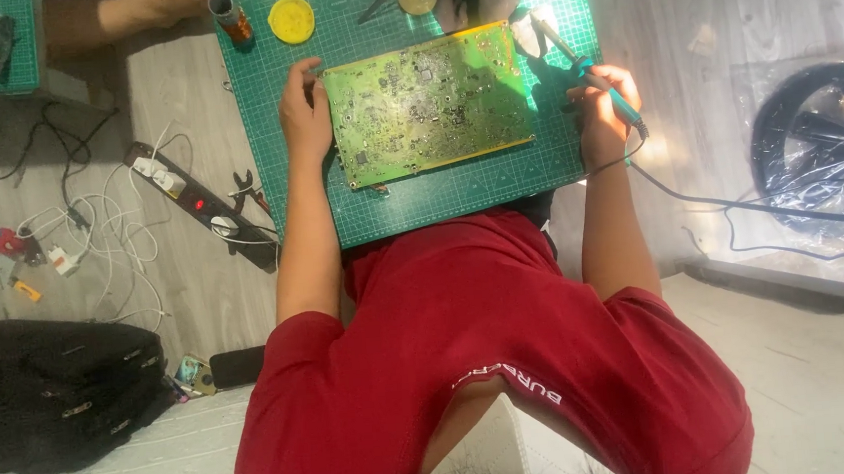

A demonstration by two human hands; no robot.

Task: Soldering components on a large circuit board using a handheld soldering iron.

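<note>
Seemingly pinched, teal soldering iron [610, 95]; left hand [305, 116] steadies flat green circuit board [428, 103].

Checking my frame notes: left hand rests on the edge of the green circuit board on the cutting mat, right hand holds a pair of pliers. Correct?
Not quite. The head view shows the right hand holding a soldering iron with a teal handle and a trailing cord, not pliers. The rest stands: the left hand rests on the edge of the green circuit board, which lies on the cutting mat.
</note>
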